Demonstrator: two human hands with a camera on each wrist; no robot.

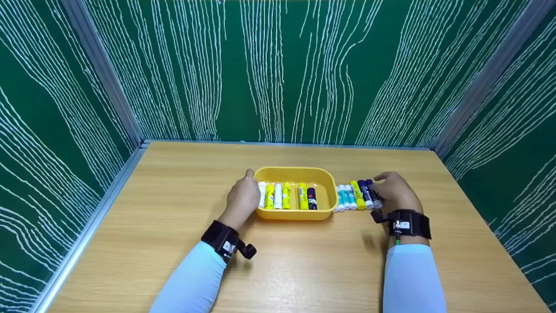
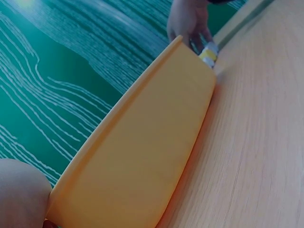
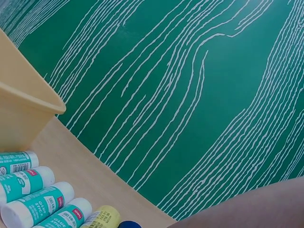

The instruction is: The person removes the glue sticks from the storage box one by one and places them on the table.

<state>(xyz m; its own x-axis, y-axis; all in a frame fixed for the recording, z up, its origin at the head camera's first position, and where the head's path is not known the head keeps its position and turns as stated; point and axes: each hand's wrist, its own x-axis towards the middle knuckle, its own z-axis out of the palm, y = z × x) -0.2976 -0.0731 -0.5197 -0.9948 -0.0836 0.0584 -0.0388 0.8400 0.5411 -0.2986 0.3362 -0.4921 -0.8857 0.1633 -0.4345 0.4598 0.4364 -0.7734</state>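
My left hand (image 1: 244, 196) grips the left end of a yellow plastic bin (image 1: 295, 214), its thumb up at the rim. Inside the bin stands a row of glue sticks (image 1: 269, 196), white, yellow and one dark purple, with a gap partway along. Just right of the bin lies a second row of glue sticks (image 1: 347, 196), side by side: white-and-teal ones, a yellow one and dark ones. At this row's right end, my right hand (image 1: 396, 191) touches the outermost dark glue stick (image 1: 374, 196) with its fingers, partly hidden behind the hand.
The wooden table (image 1: 304, 269) runs back to a green wall (image 1: 234, 87) with wavy white lines. Similar panels stand at left and right, joined by grey metal posts (image 1: 104, 65). In the right wrist view, the bin's corner (image 3: 28, 104) overhangs the nearest teal glue stick.
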